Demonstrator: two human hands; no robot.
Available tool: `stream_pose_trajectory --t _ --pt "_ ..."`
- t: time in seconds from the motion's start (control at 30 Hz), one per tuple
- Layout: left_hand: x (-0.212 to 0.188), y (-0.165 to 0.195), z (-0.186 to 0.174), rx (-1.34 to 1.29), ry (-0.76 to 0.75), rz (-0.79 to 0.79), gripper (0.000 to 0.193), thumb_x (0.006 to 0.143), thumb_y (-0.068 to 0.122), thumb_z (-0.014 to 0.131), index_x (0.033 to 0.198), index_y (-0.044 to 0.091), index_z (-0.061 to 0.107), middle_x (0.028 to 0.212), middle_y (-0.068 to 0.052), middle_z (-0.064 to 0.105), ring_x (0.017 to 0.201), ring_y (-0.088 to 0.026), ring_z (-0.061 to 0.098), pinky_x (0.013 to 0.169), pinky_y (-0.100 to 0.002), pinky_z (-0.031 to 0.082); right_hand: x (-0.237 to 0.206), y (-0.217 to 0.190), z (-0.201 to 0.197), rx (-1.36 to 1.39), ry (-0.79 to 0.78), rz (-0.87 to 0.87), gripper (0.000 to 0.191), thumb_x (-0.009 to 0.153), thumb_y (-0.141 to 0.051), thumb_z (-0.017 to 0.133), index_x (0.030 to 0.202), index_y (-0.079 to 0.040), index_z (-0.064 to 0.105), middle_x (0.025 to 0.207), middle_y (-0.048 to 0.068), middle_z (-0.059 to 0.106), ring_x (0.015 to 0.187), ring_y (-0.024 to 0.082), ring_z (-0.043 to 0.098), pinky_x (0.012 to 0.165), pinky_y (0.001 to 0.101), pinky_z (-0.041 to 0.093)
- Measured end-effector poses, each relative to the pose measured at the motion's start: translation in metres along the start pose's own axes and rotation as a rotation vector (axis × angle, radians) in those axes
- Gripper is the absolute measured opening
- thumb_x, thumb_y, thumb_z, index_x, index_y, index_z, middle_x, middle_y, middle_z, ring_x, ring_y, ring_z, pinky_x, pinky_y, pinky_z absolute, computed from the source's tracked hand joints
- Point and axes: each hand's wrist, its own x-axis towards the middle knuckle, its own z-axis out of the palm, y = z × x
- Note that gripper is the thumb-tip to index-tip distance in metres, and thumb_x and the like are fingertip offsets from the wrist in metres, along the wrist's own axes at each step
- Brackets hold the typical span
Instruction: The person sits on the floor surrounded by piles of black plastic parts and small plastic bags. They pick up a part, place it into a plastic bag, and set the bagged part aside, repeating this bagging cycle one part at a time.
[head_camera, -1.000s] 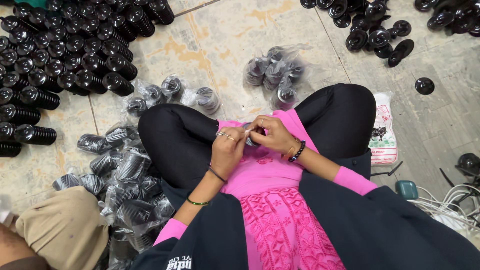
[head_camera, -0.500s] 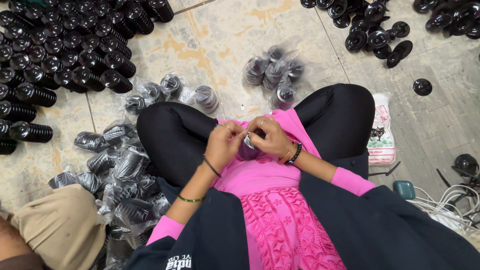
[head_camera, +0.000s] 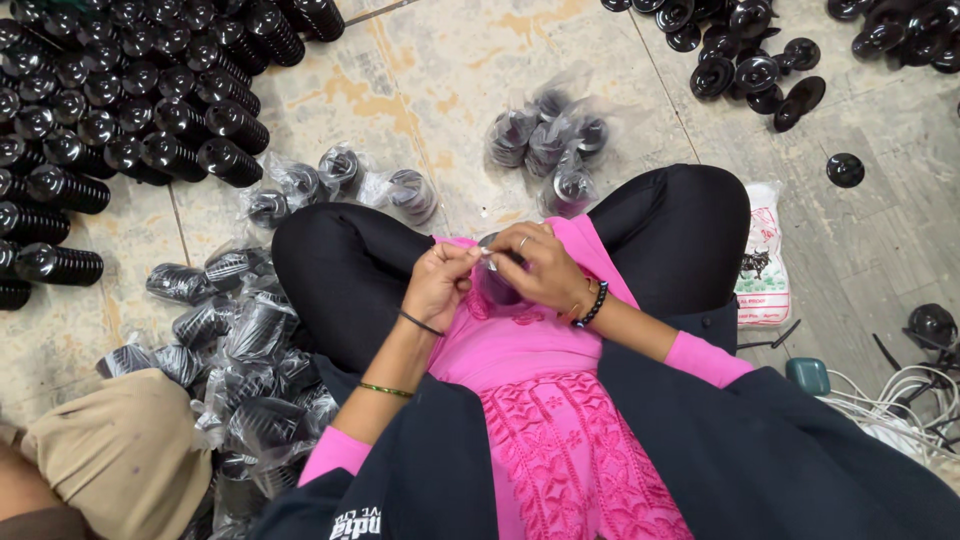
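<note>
I sit cross-legged on the floor in a pink tunic. My left hand (head_camera: 438, 284) and my right hand (head_camera: 535, 266) meet over my lap. Between them they pinch the mouth of a small clear plastic bag (head_camera: 497, 282) with a dark ribbed black part inside it. Most of the bagged part is hidden behind my fingers. A ring shows on my right hand and a black bead bracelet on that wrist.
Bagged black parts (head_camera: 550, 140) lie ahead of my knees, more bagged ones (head_camera: 250, 340) pile at my left. Rows of stacked black ribbed parts (head_camera: 110, 110) fill the far left. Loose black discs (head_camera: 760, 60) lie far right. A printed packet (head_camera: 765, 255), white cables (head_camera: 900, 400), another person's knee (head_camera: 120, 450).
My hands stay together over my lap, working at the bag's mouth with small finger movements. The view has shifted slightly.
</note>
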Motion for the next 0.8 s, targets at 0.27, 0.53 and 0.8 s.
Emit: stream_pose_trajectory --t 0.27,0.53,0.8 --pt "-0.038 0.012 0.035 0.684 0.134 0.696 0.016 0.09 0.001 0.076 0.087 0.003 0.06 0.097 -0.01 0.074 0.086 -0.018 0.07 0.079 -0.028 0.056 0.004 -0.004 0.004 -0.247 0.028 -0.179 0.013 0.088 -0.011 0.073 0.093 -0.007 0.062 0.092 0.009 0.062 0.089 0.028 0.06 0.085 0.0426 0.039" --pt "-0.178 0.139 0.027 1.313 0.297 0.503 0.006 0.089 0.009 0.071 0.089 0.004 0.067 0.087 -0.009 0.072 0.073 -0.018 0.068 0.066 -0.031 0.054 -0.002 0.029 0.009 0.074 -0.162 -0.012 0.02 0.093 -0.022 0.076 0.097 -0.005 0.066 0.095 0.01 0.065 0.094 0.028 0.065 0.087 0.0409 0.049" --pt "-0.219 0.164 -0.021 1.543 0.362 0.247 0.036 0.086 0.03 0.075 0.11 0.004 0.073 0.104 -0.012 0.075 0.087 -0.021 0.072 0.077 -0.033 0.056 0.035 0.2 -0.072 -0.499 -0.273 1.019 0.077 0.093 -0.066 0.067 0.101 0.01 0.072 0.104 0.036 0.071 0.102 0.042 0.071 0.088 0.0465 0.056"
